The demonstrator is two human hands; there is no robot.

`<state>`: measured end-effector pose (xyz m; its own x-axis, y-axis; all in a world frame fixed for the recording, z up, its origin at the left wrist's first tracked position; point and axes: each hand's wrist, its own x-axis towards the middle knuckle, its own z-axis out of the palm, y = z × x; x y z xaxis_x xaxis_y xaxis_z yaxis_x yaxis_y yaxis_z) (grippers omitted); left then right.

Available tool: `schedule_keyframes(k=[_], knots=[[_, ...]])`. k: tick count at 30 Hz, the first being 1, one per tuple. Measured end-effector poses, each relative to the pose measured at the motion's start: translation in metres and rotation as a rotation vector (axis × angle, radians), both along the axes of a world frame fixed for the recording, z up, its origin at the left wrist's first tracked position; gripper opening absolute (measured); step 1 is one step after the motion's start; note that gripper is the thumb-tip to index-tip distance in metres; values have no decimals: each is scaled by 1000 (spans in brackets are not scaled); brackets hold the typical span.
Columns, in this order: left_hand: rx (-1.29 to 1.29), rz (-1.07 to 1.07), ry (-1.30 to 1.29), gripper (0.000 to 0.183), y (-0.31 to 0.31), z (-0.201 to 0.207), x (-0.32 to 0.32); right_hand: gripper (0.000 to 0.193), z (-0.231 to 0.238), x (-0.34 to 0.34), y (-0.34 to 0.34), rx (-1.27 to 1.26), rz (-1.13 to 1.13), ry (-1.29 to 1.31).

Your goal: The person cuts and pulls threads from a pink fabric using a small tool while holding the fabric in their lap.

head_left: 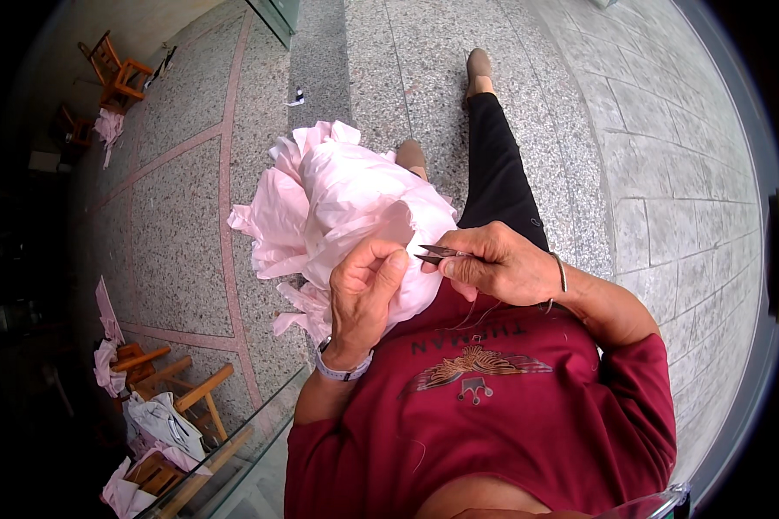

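A large bundle of thin, pale pink cloth lies gathered over my lap. My left hand is closed in a pinch on its near edge, thumb against the fingers. In my right hand is a small pair of dark thread snips. Their blades are slightly parted and point left toward the left fingertips, by the cloth's edge. My right fingers cover the handles. Whether a thread lies between the blades is too small to tell.
Wooden chairs stand at the far left. More wooden seats at the lower left bear pink and white cloth. A glass edge runs close by my left arm. A small dark-and-white scrap lies on the speckled floor.
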<state>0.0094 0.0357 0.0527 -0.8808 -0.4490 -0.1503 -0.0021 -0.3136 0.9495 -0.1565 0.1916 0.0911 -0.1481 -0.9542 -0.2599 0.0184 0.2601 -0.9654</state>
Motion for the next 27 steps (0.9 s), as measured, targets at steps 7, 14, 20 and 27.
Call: schedule_keyframes(k=[7, 14, 20, 27], knots=[[-25, -12, -13, 8, 1, 5, 0, 21, -1, 0, -1, 12, -6, -41], [14, 26, 23, 14, 8, 4, -5, 24, -3, -1, -4, 8, 20, -223], [-14, -54, 57, 12, 9, 2, -6, 25, -18, -9, -7, 79, 102, -564], [-46, -76, -18, 12, 15, 0, -4, 27, -3, -1, -14, -170, 438, -301]])
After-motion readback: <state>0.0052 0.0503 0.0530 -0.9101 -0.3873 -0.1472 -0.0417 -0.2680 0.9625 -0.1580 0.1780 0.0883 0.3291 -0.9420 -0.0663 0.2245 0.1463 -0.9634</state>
